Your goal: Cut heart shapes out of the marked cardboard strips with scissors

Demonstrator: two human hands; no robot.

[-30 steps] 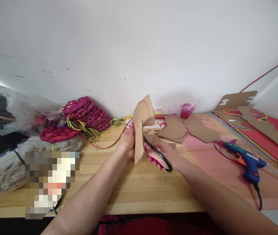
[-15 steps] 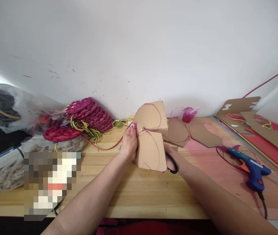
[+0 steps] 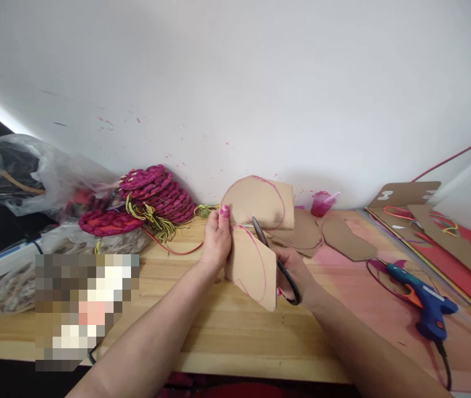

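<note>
And the left fingers (image 3: 224, 215) pinch the cardboard (image 3: 247, 199); right fingers (image 3: 288, 257) curl round the scissors (image 3: 261, 232), pointing up!

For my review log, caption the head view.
Left hand holds pink-outlined cardboard; right hand holds black scissors at its cut.

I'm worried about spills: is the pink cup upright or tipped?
Upright: the cup stands with its rim on top and its base down.

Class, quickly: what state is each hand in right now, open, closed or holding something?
Left hand: closed, holding the cardboard piece by its left side.
Right hand: closed, holding the scissors.
</note>
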